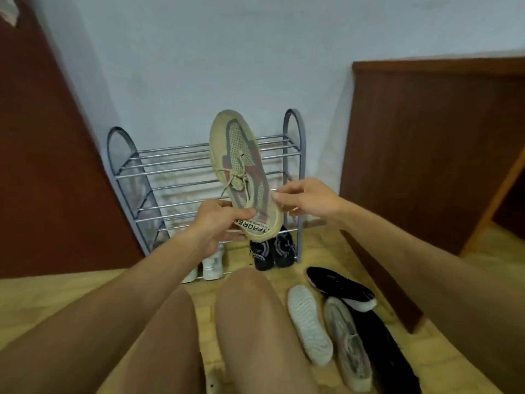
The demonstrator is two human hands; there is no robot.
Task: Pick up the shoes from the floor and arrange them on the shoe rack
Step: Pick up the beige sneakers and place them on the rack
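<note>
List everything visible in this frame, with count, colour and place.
shoe rack: one, grey metal, against the wall
beige sneaker: one, beige with pink-grey, held up before the rack
black shoes: pair, black, rack's bottom level, right
white shoes: pair, white, rack's bottom level, left
loose black shoe: one, black, floor at right
overturned shoe: one, white sole up, floor at right
grey-pink sneaker: one, floor beside it
wooden furniture: one, brown, right
wooden panel: one, red-brown, left
knees: two, bare, bottom centre
left hand: one, grips the sneaker's heel
right hand: one, pinches its heel rim
</note>
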